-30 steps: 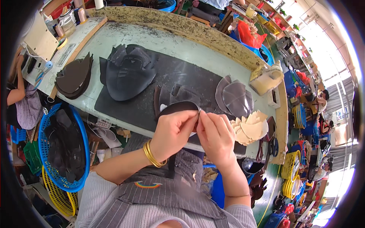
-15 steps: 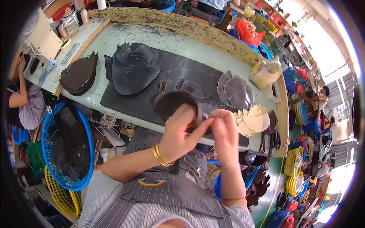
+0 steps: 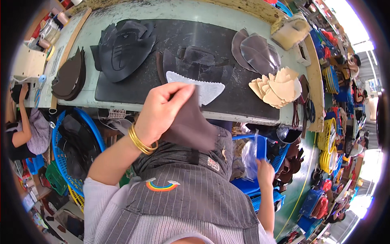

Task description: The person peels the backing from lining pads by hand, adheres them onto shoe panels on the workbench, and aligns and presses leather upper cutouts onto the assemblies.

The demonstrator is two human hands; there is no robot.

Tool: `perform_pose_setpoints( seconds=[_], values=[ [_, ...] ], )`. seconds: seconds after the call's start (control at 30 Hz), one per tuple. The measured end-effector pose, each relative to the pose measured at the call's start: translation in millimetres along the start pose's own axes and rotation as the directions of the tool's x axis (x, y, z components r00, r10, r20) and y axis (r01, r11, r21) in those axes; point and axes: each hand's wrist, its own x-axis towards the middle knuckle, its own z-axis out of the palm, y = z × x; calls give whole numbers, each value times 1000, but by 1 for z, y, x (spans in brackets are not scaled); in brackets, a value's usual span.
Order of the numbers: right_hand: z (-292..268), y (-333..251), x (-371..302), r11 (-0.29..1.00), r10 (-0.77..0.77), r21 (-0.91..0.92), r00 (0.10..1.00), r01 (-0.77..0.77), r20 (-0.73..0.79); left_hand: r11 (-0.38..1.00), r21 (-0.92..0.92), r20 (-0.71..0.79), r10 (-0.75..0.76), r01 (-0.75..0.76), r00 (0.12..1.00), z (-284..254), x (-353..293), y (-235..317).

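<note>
My left hand pinches a dark brown leather piece by its upper edge, and the piece hangs over my lap. Just beyond that hand, a grey piece with a zigzag edge lies at the front of a stack of black cut pieces on the black work mat. Low on the right, below the table edge, my right hand is at a blue bin, beside clear plastic film. Its fingers are small and partly hidden, so their grip does not show.
Black upper pieces, dark brown pieces, plastic-covered brown pieces and beige scalloped pieces lie on the bench. A blue basket of black pieces stands left. Another person's arm shows at far left.
My hands have parted. The left stays up with the brown piece, now hanging down, while the right has dropped to the blue bin. The view has shifted, showing more of my lap.
</note>
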Motion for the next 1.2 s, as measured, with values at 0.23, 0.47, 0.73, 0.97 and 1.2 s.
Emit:
perform_pose_setpoints(
  seconds=[0.23,0.47,0.73,0.97,1.2],
  values=[
    [-115,-141,-33,-451,-640,842,765,-295,-75,429,595,583,351,-679,733,51,-32,28],
    [-143,-186,4,-614,-707,513,707,-600,-20,881,461,138,40,-100,990,-14,-55,-1],
    [-160,-226,47,-642,-631,523,774,-560,54,718,-665,42,-236,203,971,-14,16,-22],
    [-141,-255,110,-84,-277,984,944,160,-177,996,5,-291,86,-89,953,-55,80,-40],
    [-132,-252,116,33,-265,980,947,196,-181,957,288,-306,112,-21,945,-63,83,-52]
  ],
)
